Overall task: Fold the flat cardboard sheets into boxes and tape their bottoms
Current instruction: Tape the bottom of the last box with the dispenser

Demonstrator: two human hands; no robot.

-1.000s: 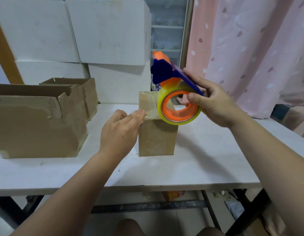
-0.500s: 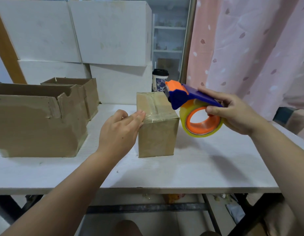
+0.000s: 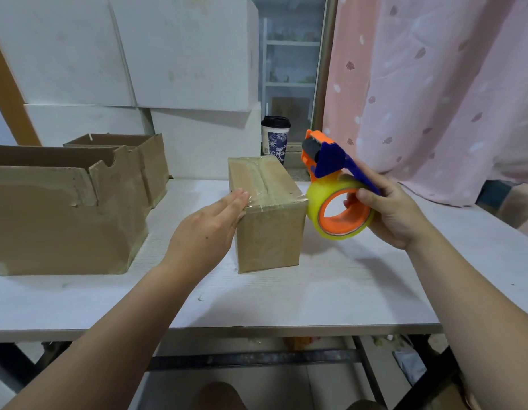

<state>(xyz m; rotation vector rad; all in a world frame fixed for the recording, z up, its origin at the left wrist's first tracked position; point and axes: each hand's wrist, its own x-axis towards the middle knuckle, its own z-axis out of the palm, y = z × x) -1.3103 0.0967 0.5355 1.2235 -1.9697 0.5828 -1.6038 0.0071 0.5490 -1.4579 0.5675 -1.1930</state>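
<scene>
A small brown cardboard box (image 3: 268, 232) stands in the middle of the white table (image 3: 286, 303), its top seam covered with clear tape. My left hand (image 3: 206, 229) lies flat against the box's left side near the top edge, fingers straight. My right hand (image 3: 396, 211) grips an orange and blue tape dispenser (image 3: 330, 179) with a yellowish roll of clear tape, held just to the right of the box at the height of its top edge.
Two open brown boxes stand at the left: a large one (image 3: 64, 220) in front and a smaller one (image 3: 150, 161) behind it. White boxes (image 3: 185, 54) are stacked at the back. A paper cup with a black lid (image 3: 276, 134) stands behind the small box. A pink curtain (image 3: 434, 84) hangs at the right.
My right hand has brought the tape dispenser down from above the box to its right side. My left hand has stayed against the box's left side.
</scene>
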